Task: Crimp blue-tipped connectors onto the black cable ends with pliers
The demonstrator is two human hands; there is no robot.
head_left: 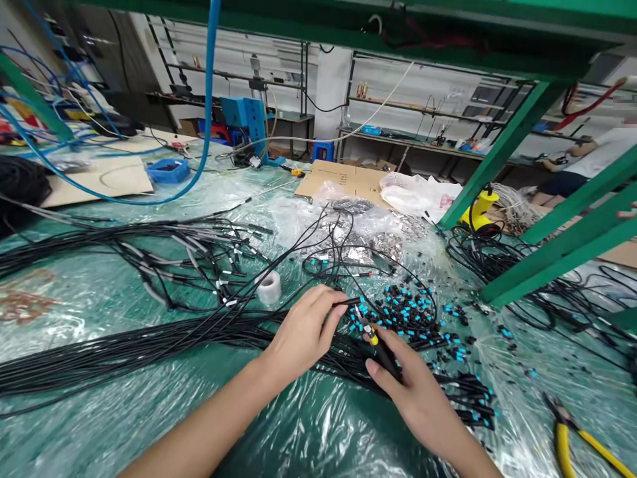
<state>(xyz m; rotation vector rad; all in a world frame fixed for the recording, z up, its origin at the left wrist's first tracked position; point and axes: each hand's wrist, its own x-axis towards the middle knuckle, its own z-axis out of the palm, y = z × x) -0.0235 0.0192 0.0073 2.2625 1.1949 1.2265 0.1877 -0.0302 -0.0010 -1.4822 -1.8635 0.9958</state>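
My left hand (pixel 303 328) pinches the end of a thin black cable (pixel 351 302) between thumb and fingers, just above a long bundle of black cables (pixel 124 348) lying across the table. My right hand (pixel 408 382) is closed around a small black tool with a yellow band (pixel 373 337), its tip pointing at the cable end. Both hands meet over a pile of several small black and blue connector parts (pixel 413 315).
A roll of clear tape (pixel 269 287) stands left of the hands. Yellow-handled pliers (pixel 577 435) lie at the lower right. Green frame beams (pixel 557 245) slant across the right side. Plastic bags (pixel 418 192), cardboard (pixel 343 178), a blue tray (pixel 168 170); another person (pixel 592 159) far right.
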